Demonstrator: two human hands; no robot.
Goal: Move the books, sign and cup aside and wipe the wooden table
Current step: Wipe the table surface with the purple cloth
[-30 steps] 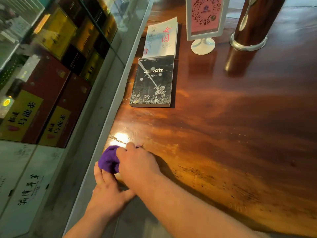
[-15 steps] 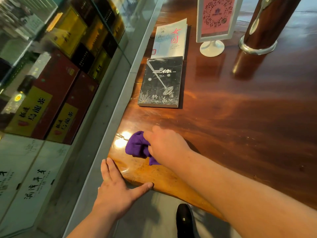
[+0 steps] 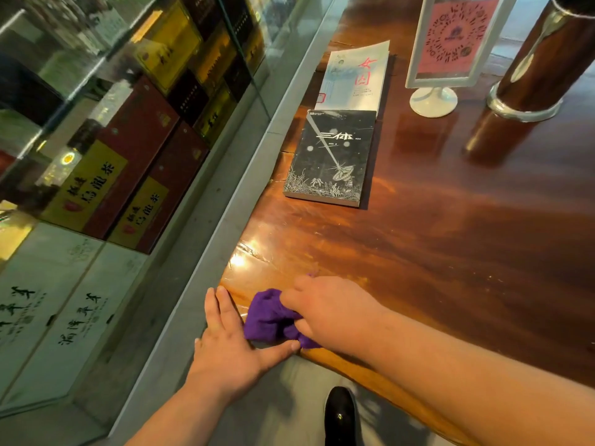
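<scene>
My right hand (image 3: 331,312) grips a bunched purple cloth (image 3: 270,318) pressed on the near left corner of the glossy wooden table (image 3: 434,252). My left hand (image 3: 227,339) lies flat with fingers spread against the table's near edge, touching the cloth. A black book (image 3: 331,157) lies flat along the left edge, and a white book (image 3: 355,78) sits just behind it. At the far right stand a white-framed sign with a pink code (image 3: 450,46) and a tall brown metal cup (image 3: 544,59).
A glass display cabinet (image 3: 112,140) with red and yellow tea boxes runs along the table's left side, bordered by a grey ledge (image 3: 225,226). My black shoe (image 3: 339,413) shows on the floor below the table's near edge.
My right hand drew the cloth back from a spot farther in to the table's near corner. My left hand stayed flat at the edge, and the camera view shifted slightly.
</scene>
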